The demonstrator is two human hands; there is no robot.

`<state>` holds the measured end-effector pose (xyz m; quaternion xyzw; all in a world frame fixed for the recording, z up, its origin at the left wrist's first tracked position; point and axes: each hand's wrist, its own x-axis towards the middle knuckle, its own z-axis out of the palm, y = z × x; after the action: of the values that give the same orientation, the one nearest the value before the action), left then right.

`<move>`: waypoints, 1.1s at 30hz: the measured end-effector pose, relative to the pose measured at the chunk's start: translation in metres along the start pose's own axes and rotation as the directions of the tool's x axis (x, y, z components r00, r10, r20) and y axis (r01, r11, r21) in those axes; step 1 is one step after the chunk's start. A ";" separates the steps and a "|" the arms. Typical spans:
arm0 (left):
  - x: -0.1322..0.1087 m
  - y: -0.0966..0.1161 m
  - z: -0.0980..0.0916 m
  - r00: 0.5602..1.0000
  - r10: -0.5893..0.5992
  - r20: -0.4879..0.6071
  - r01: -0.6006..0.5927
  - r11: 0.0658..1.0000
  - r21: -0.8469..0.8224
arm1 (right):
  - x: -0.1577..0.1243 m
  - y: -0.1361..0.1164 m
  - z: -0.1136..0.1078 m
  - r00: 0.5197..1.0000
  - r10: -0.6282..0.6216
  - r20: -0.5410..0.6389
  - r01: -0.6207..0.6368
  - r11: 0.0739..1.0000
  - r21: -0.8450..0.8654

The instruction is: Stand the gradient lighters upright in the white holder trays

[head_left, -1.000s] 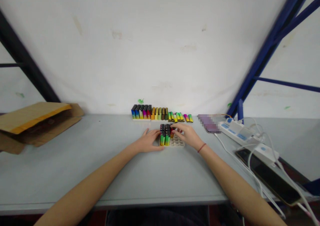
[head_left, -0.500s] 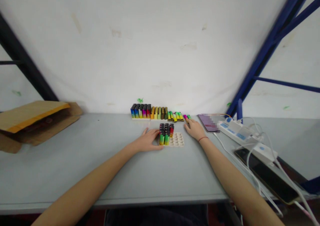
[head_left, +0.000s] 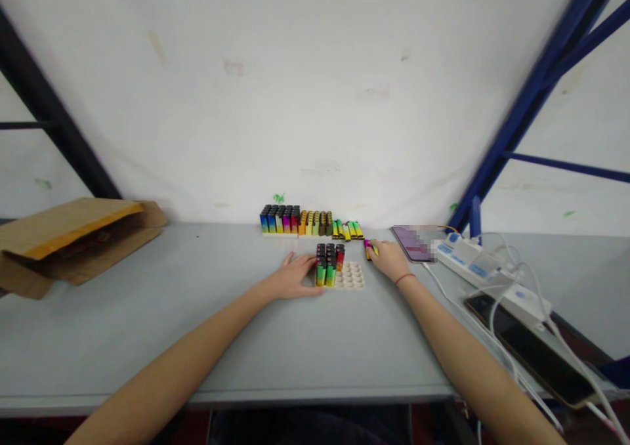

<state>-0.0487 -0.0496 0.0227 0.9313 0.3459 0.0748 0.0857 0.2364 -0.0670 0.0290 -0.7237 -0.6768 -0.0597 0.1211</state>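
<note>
A white tray with round-edged slots stands in the middle of the table. Upright lighters, green-yellow in front, fill its left part, and a red lighter stands behind them to the right. My left hand grips the tray's left end, thumb along the front and fingers behind. Right of the tray, my right hand is closed on a purple-and-yellow lighter, whose far side partly shows; a yellow-green piece beside it is mostly hidden by the fingers.
By the wall stand full rows of lighters, yellow-to-brown lighters and several lying green-yellow lighters. Rightward are a tablet-like device, a power strip, cables and a phone. A paper bag lies left.
My right hand has drawn the purple-and-yellow lighter a little toward me, away from the wall. My left hand stays at the tray. The whole view has shifted slightly.
</note>
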 end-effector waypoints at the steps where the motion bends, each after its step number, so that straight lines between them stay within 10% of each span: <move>1: 0.000 0.000 0.000 1.000 -0.002 0.001 0.002 1.000 -0.001 | -0.001 -0.003 0.000 1.000 -0.027 -0.001 0.027 0.999 0.024; 17: 0.001 -0.001 0.001 1.000 0.003 -0.004 -0.003 1.000 0.007 | 0.008 -0.010 0.021 0.994 0.048 -0.099 0.005 0.878 0.478; 20: 0.001 -0.001 -0.001 1.000 0.006 0.002 -0.006 1.000 0.006 | 0.011 -0.011 0.024 0.963 0.169 -0.210 0.030 0.707 0.706; 25: 0.000 0.001 -0.001 1.000 0.002 0.007 -0.002 1.000 0.010 | 0.014 -0.011 0.023 0.936 0.347 0.060 -0.125 0.166 0.978; 33: 0.001 -0.002 0.001 1.000 0.012 0.001 -0.012 1.000 0.009 | 0.005 -0.016 0.007 0.943 0.331 -0.018 0.027 -0.023 0.999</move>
<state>-0.0490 -0.0479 0.0218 0.9338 0.3408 0.0734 0.0810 0.2200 -0.0595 0.0250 -0.4791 -0.4120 0.3589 0.6869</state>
